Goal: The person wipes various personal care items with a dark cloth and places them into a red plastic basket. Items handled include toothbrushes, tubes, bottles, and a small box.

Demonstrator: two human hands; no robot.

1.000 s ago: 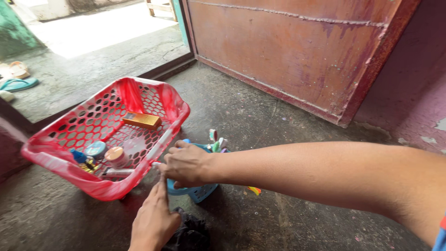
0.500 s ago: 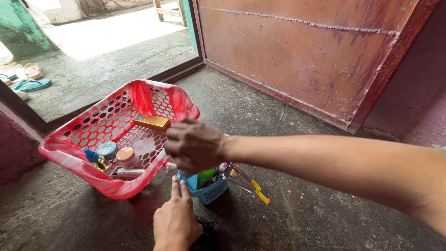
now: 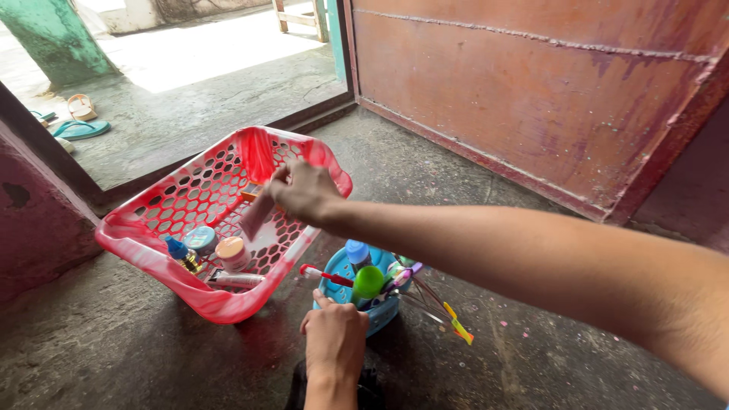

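Two hands busy | right hand [image 3: 304, 191] fingers pinch a slim pinkish tube [image 3: 257, 216] over the tilted red perforated plastic basket [image 3: 144, 247] | left hand [image 3: 334, 340] grips the small blue plastic caddy [image 3: 380, 311] on the floor | risk: crowded caddy may tip, spilling toothbrushes.

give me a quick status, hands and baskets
Right hand over red basket, fingers pinching a pale tube. Left hand gripping rim of small blue basket. Jars and bottles crowd the red basket's low corner.
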